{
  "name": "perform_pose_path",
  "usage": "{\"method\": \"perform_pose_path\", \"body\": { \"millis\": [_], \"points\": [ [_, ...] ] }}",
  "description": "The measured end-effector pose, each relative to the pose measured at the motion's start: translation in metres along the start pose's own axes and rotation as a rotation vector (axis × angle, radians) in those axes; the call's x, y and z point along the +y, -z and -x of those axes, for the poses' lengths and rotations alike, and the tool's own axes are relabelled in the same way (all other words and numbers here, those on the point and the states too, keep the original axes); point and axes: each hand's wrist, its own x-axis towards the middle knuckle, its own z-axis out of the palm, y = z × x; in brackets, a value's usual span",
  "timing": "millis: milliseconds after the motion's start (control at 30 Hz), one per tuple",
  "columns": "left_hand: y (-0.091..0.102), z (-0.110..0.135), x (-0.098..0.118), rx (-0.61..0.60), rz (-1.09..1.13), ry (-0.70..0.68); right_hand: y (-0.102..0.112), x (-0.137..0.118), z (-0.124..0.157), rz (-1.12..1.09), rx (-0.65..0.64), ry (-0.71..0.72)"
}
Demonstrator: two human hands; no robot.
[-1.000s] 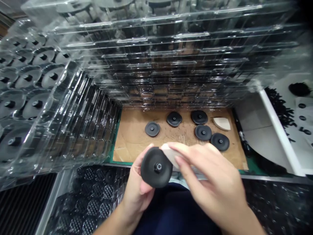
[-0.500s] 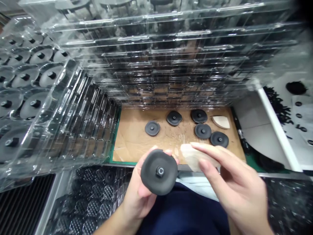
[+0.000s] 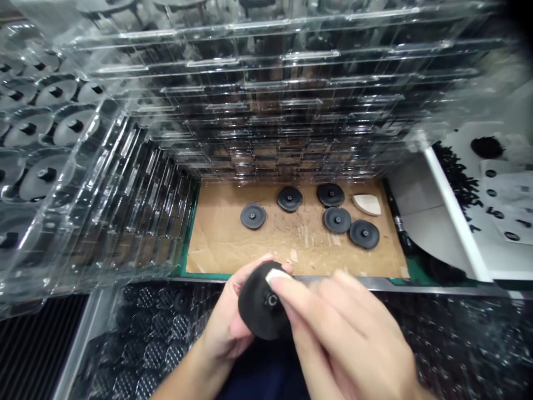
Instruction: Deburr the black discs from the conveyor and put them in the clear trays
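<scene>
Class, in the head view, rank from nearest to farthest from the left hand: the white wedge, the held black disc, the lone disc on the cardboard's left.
1. held black disc, gripped in the left hand.
2. lone disc, on the cardboard, left side.
3. white wedge, cardboard's far right corner.

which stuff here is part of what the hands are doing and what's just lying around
In use: black disc in left hand; white piece in right hand.
Lying about: five loose discs, white wedge, cardboard, clear tray stacks.
</scene>
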Motion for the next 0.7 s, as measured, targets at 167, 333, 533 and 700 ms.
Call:
{"method": "perform_pose_path", "body": {
  "millis": [167,333,533,700],
  "points": [
    [0.0,-0.002,-0.002,-0.066,0.09,-0.017,0.001,0.002,0.025,-0.281,0.023,-0.103],
    [0.005,-0.005,-0.013,-0.062,0.072,-0.132,0.013,0.032,0.035,-0.503,-0.042,-0.614],
    [-0.003,-0.006,-0.014,-0.078,0.096,-0.112,0.023,0.028,0.026,-0.308,0.122,-0.634],
    [-0.004,-0.006,-0.011,-0.039,0.05,-0.084,0.022,0.001,0.004,-0.212,-0.157,-0.065]
  ]
}}
